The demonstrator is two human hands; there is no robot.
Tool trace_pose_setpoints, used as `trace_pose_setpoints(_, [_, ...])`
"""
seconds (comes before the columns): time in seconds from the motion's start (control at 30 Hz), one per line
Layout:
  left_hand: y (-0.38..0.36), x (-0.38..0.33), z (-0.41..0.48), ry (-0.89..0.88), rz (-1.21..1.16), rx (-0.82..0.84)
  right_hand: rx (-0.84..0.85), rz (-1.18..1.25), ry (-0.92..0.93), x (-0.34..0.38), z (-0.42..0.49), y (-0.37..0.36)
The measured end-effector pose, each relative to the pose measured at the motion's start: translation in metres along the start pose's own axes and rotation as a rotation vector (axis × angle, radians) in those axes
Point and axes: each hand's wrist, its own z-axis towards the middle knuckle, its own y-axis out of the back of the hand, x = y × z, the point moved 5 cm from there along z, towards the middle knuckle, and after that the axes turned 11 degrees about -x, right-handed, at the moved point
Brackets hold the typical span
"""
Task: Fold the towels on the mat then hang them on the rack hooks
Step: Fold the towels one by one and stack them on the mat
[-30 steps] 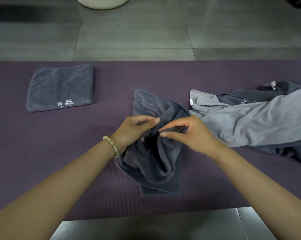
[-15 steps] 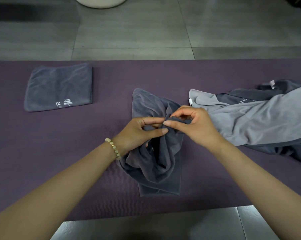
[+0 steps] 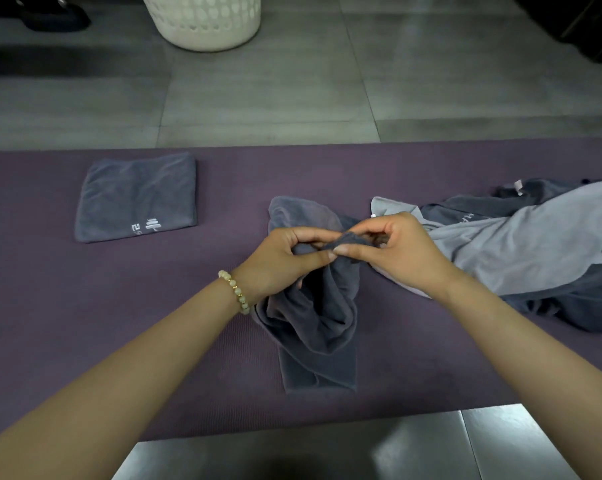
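Pinching a crumpled dark grey towel [image 3: 313,320] mid-mat [image 3: 50,306].
Left hand [image 3: 282,261] and right hand [image 3: 393,251] both grip its bunched upper edge; a folded towel [image 3: 137,197] lies apart, left.

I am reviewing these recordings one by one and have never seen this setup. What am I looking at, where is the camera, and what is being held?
There is no machine here: a person works with two bare hands, filmed by one wide-angle camera worn on the head, looking forward and down. A long purple mat lies on a grey tiled floor. The left hand, with a beaded bracelet at the wrist, and the right hand both pinch the top of a crumpled dark grey towel in the middle. A neatly folded grey towel with white lettering lies on the left. A loose heap of light and dark grey towels lies on the right. A white perforated basket stands beyond the mat.
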Motion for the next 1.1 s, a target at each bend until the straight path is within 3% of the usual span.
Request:
trace_pose_setpoints(0.23, [0.037, -0.091, -0.031, -0.124, 0.009, -0.13, -0.117, -0.039, 0.098, 0.09, -0.006, 0.046])
trace_pose_setpoints(0.37, [0.084, -0.145, -0.064, -0.196, 0.113, -0.428, -0.278, -0.005, 0.126, 0.147, -0.016, 0.089])
trace_pose_setpoints(0.63, [0.168, -0.23, -0.142, -0.363, -0.111, -0.825, -0.58, 0.137, 0.064, 0.215, -0.065, 0.171])
trace_pose_setpoints(0.77, [0.206, -0.252, -0.181, -0.401, 0.08, -1.045, -0.792, 0.244, 0.005, 0.226, -0.101, 0.208])
trace_pose_setpoints(0.83, [0.208, -0.259, -0.193, -0.432, 0.165, -0.983, -0.803, 0.248, 0.01, 0.24, -0.111, 0.213])
trace_pose_setpoints(0.97, [0.2, -0.275, -0.213, -0.447, 0.415, -0.692, -0.832, 0.22, 0.001, 0.259, -0.119, 0.226])
trace_pose_setpoints(1.1, [0.19, -0.284, -0.236, -0.413, 0.518, -0.496, -0.827, 0.16, 0.001, 0.271, -0.129, 0.228])
